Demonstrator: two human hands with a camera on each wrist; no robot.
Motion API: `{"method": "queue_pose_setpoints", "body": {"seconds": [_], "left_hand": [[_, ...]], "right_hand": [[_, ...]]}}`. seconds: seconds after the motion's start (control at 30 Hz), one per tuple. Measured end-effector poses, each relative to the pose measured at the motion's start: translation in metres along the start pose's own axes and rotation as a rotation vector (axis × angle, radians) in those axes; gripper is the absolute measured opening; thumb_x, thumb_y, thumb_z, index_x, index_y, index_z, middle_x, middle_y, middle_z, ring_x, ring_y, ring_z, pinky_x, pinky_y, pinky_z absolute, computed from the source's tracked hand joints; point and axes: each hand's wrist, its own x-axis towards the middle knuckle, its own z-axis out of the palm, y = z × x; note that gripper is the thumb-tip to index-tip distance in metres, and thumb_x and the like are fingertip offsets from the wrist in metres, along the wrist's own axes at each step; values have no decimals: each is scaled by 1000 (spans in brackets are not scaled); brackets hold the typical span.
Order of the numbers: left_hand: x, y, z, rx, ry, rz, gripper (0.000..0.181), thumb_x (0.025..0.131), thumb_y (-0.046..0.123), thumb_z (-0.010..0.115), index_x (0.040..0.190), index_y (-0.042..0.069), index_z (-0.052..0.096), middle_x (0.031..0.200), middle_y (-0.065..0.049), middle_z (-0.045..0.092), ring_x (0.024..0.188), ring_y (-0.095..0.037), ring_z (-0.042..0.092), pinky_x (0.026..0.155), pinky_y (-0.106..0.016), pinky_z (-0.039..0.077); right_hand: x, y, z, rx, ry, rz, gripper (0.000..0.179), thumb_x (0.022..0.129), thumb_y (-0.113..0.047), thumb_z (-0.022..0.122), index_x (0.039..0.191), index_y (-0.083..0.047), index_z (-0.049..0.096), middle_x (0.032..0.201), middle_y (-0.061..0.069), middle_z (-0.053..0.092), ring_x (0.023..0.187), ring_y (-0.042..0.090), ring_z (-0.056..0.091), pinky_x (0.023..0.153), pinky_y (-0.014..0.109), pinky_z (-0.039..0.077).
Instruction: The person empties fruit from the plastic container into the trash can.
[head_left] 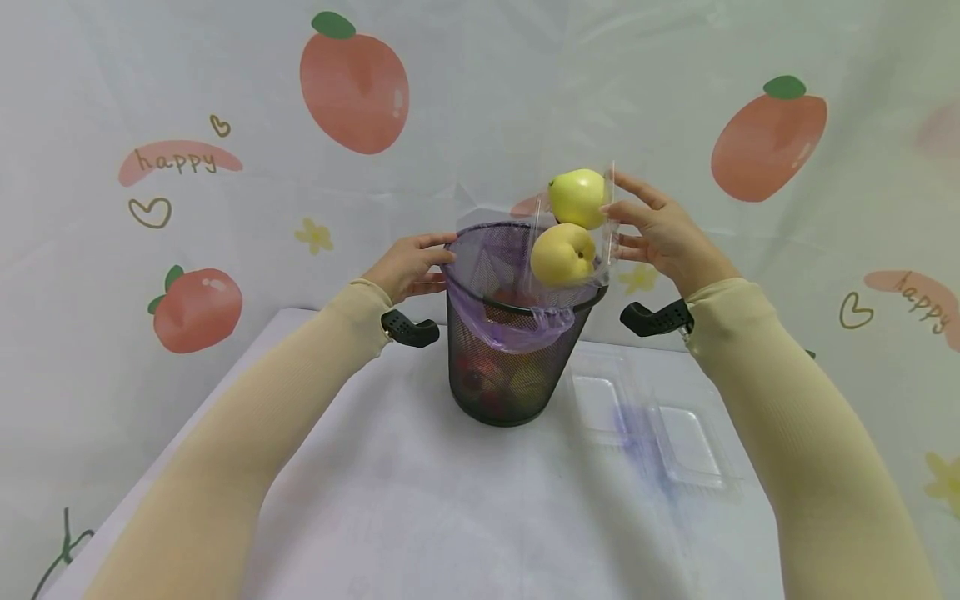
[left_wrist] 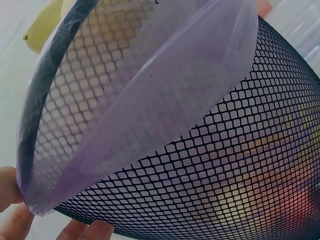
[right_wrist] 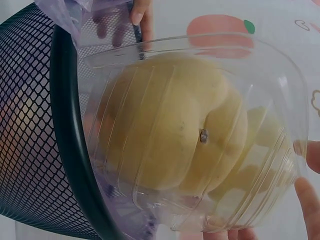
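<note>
A black mesh wastebasket point(head_left: 498, 375), lined with a purple plastic bag point(head_left: 517, 329), stands tilted on the table with red and yellow things blurred inside. At its left rim, my left hand point(head_left: 411, 265) grips the edge, with fingers also visible against the mesh in the left wrist view. My right hand point(head_left: 667, 233) holds a clear plastic box point(right_wrist: 272, 65) tipped on its side over the basket's right rim. Inside the box are a yellow peach-like fruit point(right_wrist: 150, 125) and a greenish-yellow pear point(head_left: 577, 198) above it. The right fingertips point(right_wrist: 307, 195) press the box's far end.
Flat clear plastic trays point(head_left: 686, 446) lie on the white table point(head_left: 450, 508) to the right of the basket. A white cloth backdrop point(head_left: 465, 100) with printed fruit hangs close behind. Black wrist-worn devices point(head_left: 656, 318) sit at both cuffs.
</note>
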Motion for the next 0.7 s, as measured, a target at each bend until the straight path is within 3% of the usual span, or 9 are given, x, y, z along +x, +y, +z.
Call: {"method": "queue_pose_setpoints", "body": {"seconds": [0.27,0.5,0.7], "left_hand": [[0,1,0,-18,-11,-7,48,97,14,58,144,23,49,122,-1,49,98,-21,58,99,-36,51],[1,1,0,-9,-6,-7,48,97,15,58,144,24,49,123,-2,50,99,-21,59,99,-36,51],[2,-1,0,5,3,-4,48,97,16,59,143,25,49,123,-2,52,100,-21,59,98,-35,52]], "right_hand": [[1,-1,2,-54,0,4,68,88,-16,72,145,-39,42,121,-1,44,101,21,53,63,22,57],[1,-3,3,-53,7,-8,66,88,-15,71,144,-35,44,119,0,44,87,17,57,58,22,56],[1,-4,4,-47,19,-7,66,88,-13,72,144,-34,44,119,0,44,88,16,57,59,21,57]]}}
